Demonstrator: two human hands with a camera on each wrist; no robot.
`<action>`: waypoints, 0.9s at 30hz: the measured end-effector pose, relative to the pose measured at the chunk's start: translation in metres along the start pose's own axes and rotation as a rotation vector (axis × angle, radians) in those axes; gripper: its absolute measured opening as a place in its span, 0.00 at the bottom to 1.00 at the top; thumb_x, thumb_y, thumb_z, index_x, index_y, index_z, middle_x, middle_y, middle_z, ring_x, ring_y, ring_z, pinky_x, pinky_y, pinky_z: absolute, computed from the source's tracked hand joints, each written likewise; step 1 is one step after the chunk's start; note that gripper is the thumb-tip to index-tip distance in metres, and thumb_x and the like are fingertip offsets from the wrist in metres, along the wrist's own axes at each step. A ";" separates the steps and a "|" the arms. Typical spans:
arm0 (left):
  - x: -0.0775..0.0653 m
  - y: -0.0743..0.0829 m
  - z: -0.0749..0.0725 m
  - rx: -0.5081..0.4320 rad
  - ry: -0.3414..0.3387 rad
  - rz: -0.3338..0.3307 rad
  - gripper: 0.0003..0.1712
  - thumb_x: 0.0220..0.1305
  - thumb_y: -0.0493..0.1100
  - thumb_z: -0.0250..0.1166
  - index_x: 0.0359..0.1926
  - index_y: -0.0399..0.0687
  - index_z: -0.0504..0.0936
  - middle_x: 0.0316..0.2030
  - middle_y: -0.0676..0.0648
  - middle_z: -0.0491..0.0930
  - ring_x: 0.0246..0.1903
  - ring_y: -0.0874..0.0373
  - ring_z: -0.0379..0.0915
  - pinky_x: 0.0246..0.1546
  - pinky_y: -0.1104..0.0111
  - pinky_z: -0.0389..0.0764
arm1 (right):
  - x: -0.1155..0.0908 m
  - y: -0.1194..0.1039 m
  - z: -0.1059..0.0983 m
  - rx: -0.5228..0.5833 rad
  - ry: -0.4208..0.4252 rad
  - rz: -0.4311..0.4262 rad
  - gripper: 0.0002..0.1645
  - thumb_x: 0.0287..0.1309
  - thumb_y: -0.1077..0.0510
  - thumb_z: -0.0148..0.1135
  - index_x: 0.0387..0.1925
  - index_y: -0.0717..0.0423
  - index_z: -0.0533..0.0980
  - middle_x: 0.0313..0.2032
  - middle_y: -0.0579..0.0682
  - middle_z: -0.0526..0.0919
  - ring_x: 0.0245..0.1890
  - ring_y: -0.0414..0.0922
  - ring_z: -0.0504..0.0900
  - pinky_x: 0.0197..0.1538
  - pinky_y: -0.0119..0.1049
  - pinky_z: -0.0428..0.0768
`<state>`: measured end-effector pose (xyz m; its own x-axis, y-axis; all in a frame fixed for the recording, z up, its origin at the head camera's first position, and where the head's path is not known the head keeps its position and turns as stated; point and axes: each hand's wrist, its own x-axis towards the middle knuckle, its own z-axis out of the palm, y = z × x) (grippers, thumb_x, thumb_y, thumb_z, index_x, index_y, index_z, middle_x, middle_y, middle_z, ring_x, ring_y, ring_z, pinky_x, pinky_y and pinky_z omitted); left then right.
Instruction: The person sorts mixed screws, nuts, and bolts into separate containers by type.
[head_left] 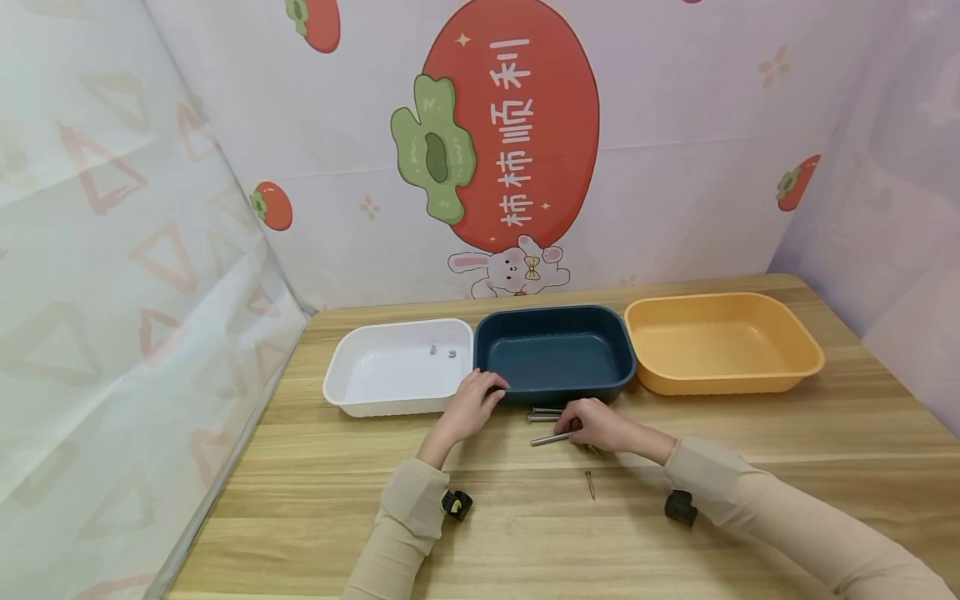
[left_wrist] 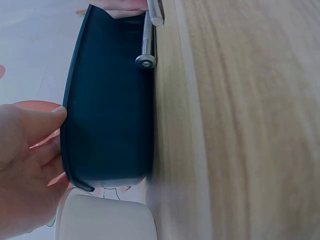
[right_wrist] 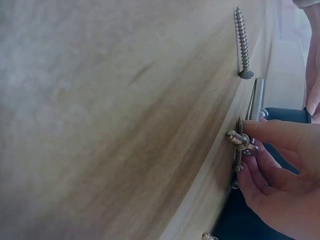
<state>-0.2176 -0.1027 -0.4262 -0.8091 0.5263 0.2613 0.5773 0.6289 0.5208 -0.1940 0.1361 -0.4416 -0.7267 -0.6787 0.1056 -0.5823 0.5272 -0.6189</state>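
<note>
3 trays stand in a row along the far part of the table [head_left: 300, 500]: 1 white tray [head_left: 375, 375] at left, 1 dark blue tray [head_left: 555, 358] at centre and 1 yellow tray [head_left: 720, 342] at right. The white tray contains 2 small metal pieces [head_left: 452, 354], set apart from each other in its right half.

1 held bolt [head_left: 551, 439] is located just near of the dark blue tray, its free end directed left. 2 bolts [head_left: 543, 418] lie on the table between it and the tray. 1 loose screw [head_left: 590, 484] lies apart on the near side. Further screws [right_wrist: 238, 160] show at the right fingertips; overlap prevents an exact count.

Right hand [head_left: 596, 425]: grasping the held bolt between thumb and fingers, low over the table. The forearm enters from the near right.

Left hand [head_left: 471, 404]: gripping the rim of the dark blue tray at its near left corner, thumb on the near face, fingers behind. The forearm extends from the near side toward the far side, angled slightly right. 2 sleeves [head_left: 411, 500], beige, cover the forearms.
</note>
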 end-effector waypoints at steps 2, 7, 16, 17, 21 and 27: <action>0.000 0.000 0.000 0.002 0.000 0.000 0.07 0.61 0.34 0.54 0.38 0.37 0.76 0.36 0.44 0.77 0.44 0.49 0.70 0.60 0.56 0.54 | 0.000 -0.001 0.000 -0.005 -0.004 -0.006 0.11 0.41 0.74 0.61 0.30 0.63 0.80 0.27 0.50 0.78 0.28 0.42 0.75 0.30 0.28 0.73; 0.000 0.000 -0.001 0.008 0.000 0.002 0.07 0.61 0.35 0.54 0.38 0.38 0.76 0.37 0.44 0.77 0.44 0.49 0.70 0.60 0.56 0.54 | 0.000 -0.002 0.000 -0.013 -0.006 -0.027 0.11 0.42 0.74 0.61 0.31 0.64 0.80 0.27 0.51 0.77 0.28 0.43 0.75 0.30 0.28 0.74; 0.000 0.002 -0.002 0.016 -0.011 -0.004 0.07 0.62 0.35 0.53 0.39 0.40 0.76 0.37 0.44 0.77 0.44 0.49 0.69 0.60 0.56 0.53 | -0.002 0.000 0.001 0.017 0.027 -0.046 0.10 0.43 0.74 0.60 0.30 0.63 0.80 0.28 0.50 0.77 0.29 0.42 0.75 0.31 0.29 0.74; 0.000 0.002 -0.002 0.013 -0.011 -0.005 0.07 0.62 0.35 0.53 0.39 0.39 0.76 0.37 0.44 0.77 0.44 0.49 0.69 0.60 0.56 0.53 | -0.003 0.000 0.000 0.020 0.032 -0.046 0.11 0.43 0.74 0.60 0.30 0.63 0.80 0.28 0.50 0.78 0.29 0.42 0.75 0.31 0.29 0.74; 0.000 0.001 -0.002 0.002 -0.010 -0.008 0.07 0.62 0.35 0.53 0.39 0.39 0.76 0.37 0.44 0.77 0.44 0.49 0.69 0.60 0.56 0.53 | -0.005 -0.002 -0.002 0.035 0.047 -0.046 0.11 0.43 0.74 0.60 0.31 0.63 0.81 0.28 0.50 0.78 0.30 0.43 0.76 0.32 0.29 0.75; -0.001 0.001 -0.002 -0.004 -0.007 0.000 0.07 0.62 0.35 0.54 0.39 0.38 0.76 0.37 0.44 0.77 0.44 0.49 0.70 0.60 0.56 0.53 | -0.009 -0.006 -0.006 0.057 0.081 -0.074 0.11 0.43 0.75 0.60 0.31 0.63 0.81 0.28 0.50 0.78 0.31 0.44 0.77 0.33 0.30 0.77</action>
<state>-0.2166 -0.1030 -0.4244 -0.8084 0.5303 0.2554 0.5766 0.6266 0.5243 -0.1857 0.1422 -0.4346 -0.7110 -0.6698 0.2142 -0.6156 0.4457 -0.6499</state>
